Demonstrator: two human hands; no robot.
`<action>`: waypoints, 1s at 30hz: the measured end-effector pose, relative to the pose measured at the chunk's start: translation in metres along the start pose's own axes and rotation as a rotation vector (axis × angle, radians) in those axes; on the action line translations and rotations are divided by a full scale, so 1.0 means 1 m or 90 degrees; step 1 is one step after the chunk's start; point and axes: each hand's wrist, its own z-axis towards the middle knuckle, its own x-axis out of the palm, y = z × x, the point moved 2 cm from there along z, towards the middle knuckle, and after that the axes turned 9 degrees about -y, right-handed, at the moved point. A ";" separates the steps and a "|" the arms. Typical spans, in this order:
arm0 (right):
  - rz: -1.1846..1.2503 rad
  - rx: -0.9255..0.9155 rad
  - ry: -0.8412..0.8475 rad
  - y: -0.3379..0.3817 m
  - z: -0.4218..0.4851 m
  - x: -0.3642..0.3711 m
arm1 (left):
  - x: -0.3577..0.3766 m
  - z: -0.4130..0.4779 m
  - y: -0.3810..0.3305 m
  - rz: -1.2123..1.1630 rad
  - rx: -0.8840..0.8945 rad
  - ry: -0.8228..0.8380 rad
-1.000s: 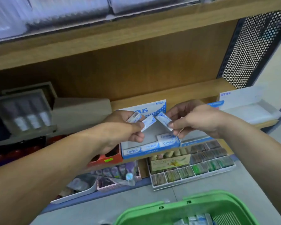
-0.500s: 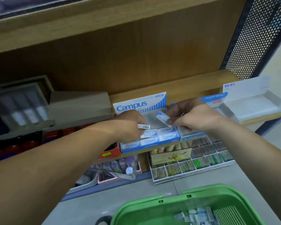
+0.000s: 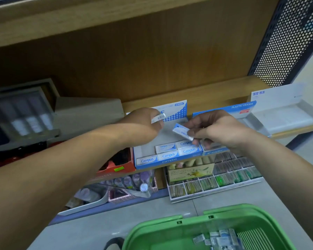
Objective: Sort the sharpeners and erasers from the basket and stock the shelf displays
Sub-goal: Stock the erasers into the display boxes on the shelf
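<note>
A blue and white Campus display box stands on the wooden shelf, with several wrapped Campus erasers lined along its front. My left hand hovers over the box's back left and holds a small white eraser that sticks out by the thumb. My right hand pinches another blue and white eraser, tilted above the box's right side. The green basket sits below at the front, with several wrapped erasers inside.
A second blue eraser box and a white display tray stand to the right. An orange box and grey displays are on the left. Lower down sits a compartment tray of small items. A perforated black panel bounds the right.
My left hand has let go of one eraser into the box row and lifted back toward the box's rear. My right hand has lowered its eraser slightly. The view tilted down.
</note>
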 end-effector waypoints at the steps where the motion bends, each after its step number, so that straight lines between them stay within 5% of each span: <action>1: -0.003 -0.009 0.001 0.001 0.000 0.000 | -0.004 -0.002 -0.002 -0.054 0.000 0.007; 5: 0.032 -0.015 0.019 0.007 -0.001 0.002 | -0.009 -0.007 0.003 -0.204 -0.047 0.049; 10: 0.095 0.012 0.025 0.014 -0.003 0.009 | -0.018 -0.014 0.017 -0.063 -0.002 0.076; 18: 0.068 -0.009 0.031 0.017 -0.004 0.013 | -0.024 -0.011 0.022 -0.061 0.040 0.043; 26: -0.088 -0.070 -0.034 0.011 -0.001 0.010 | -0.007 -0.005 0.033 0.269 0.155 0.035; 30: -0.113 -0.068 -0.020 0.007 0.002 0.010 | -0.003 0.000 0.038 0.276 0.132 0.004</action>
